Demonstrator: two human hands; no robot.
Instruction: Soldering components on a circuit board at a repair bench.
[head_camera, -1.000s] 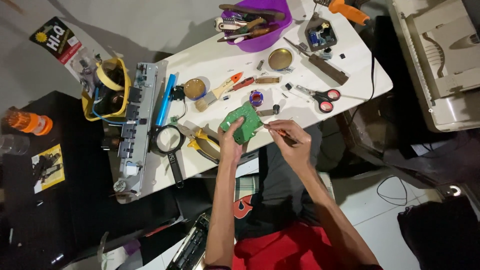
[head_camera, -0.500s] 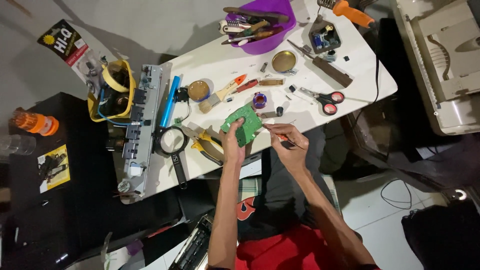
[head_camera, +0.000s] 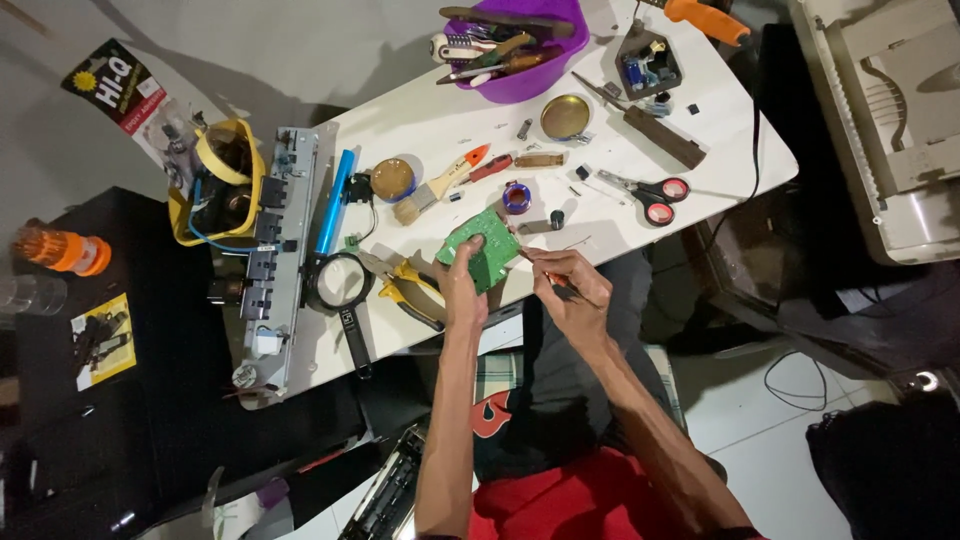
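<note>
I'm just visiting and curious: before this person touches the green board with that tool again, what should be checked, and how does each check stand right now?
1. Green circuit board firmly held by the left hand: ok.
2. Thin tool gripped in the right hand: ok.
3. Tool tip right at the board's edge: ok; actual contact cannot tell.
4. Yellow-handled pliers apart from the board: ok.
5. Red-handled scissors lying away from both hands: ok.
6. Exact spot on the board: cannot tell, too small.

Looks like a home electronics repair corner: white table (head_camera: 440, 110) crowded with pliers (head_camera: 405, 290), scissors (head_camera: 650, 193), magnifying glass (head_camera: 338, 285), green circuit board (head_camera: 482, 248), purple bowl (head_camera: 530, 80) of tools, tiled floor (head_camera: 760, 440) below.
</note>
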